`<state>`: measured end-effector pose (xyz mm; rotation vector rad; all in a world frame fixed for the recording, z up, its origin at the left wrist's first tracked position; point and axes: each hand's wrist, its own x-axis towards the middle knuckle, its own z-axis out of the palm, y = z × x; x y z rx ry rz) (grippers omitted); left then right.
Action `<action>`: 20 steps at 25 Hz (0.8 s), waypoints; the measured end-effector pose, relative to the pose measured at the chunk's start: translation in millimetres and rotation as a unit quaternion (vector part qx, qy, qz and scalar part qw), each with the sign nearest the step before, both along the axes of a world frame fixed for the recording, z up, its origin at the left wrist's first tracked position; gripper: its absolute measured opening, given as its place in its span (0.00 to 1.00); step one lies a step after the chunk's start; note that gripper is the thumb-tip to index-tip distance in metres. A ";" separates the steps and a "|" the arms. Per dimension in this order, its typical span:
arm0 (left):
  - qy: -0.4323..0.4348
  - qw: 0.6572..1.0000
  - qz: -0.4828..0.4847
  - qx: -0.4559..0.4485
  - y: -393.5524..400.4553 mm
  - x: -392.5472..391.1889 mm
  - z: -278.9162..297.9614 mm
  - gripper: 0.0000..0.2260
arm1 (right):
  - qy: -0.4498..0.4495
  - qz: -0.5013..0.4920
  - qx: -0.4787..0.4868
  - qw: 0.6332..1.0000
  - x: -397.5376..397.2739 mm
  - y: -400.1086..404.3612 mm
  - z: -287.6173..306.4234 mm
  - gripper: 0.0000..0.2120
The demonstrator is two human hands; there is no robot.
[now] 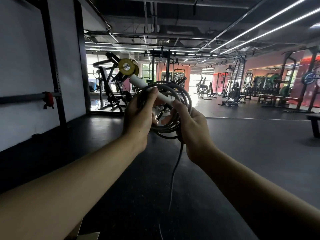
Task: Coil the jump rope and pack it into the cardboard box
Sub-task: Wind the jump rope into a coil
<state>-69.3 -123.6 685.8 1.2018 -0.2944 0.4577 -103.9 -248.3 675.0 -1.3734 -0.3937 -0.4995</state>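
While both bare forearms are extended forward at chest height, a dark grey jump rope [174, 108], wound into several loose loops, is held up between the two hands above the dark rubber gym floor [242, 153]. The left hand [138, 116] is closed around the loops and around a white cylindrical plastic handle [152, 90], the thumb pressed along the handle. The right hand [192, 130] is curled around the right side of the coil, its fingertips touching the handle's lower end. An uncoiled tail of rope hangs from under the right hand toward the floor. A flap of a brown cardboard box [83, 235] is seen at the bottom edge, below the left forearm. A black plate-loaded weight machine [110, 84] stands behind the coil.
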 end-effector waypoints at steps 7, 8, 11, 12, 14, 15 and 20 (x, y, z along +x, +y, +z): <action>0.009 0.984 -0.075 0.159 51.0 13.2 8.8 0.60 | -0.007 0.007 -0.184 0.983 6.9 -26.3 12.8 0.14; -0.024 0.967 -0.051 0.247 60.1 13.2 17.8 0.60 | -0.009 0.018 -0.232 0.973 6.4 -30.9 17.0 0.14; -0.114 0.810 -0.016 0.574 64.2 3.9 49.6 0.39 | -0.021 0.039 -0.345 0.938 7.5 -37.8 34.1 0.12; -0.114 0.770 -0.039 0.627 56.7 -2.0 58.9 0.33 | -0.026 0.042 -0.380 0.924 8.7 -39.5 39.9 0.12; -0.089 0.759 -0.112 0.635 40.2 -7.1 67.1 0.25 | -0.035 0.045 -0.441 0.896 11.3 -41.4 49.0 0.14; -0.069 0.778 -0.145 0.607 34.9 -6.9 66.4 0.22 | -0.040 0.049 -0.464 0.884 11.4 -41.8 51.9 0.15; 0.011 0.804 -0.223 0.551 29.8 -5.0 48.8 0.25 | -0.011 0.069 -0.524 0.849 5.6 -46.8 56.0 0.17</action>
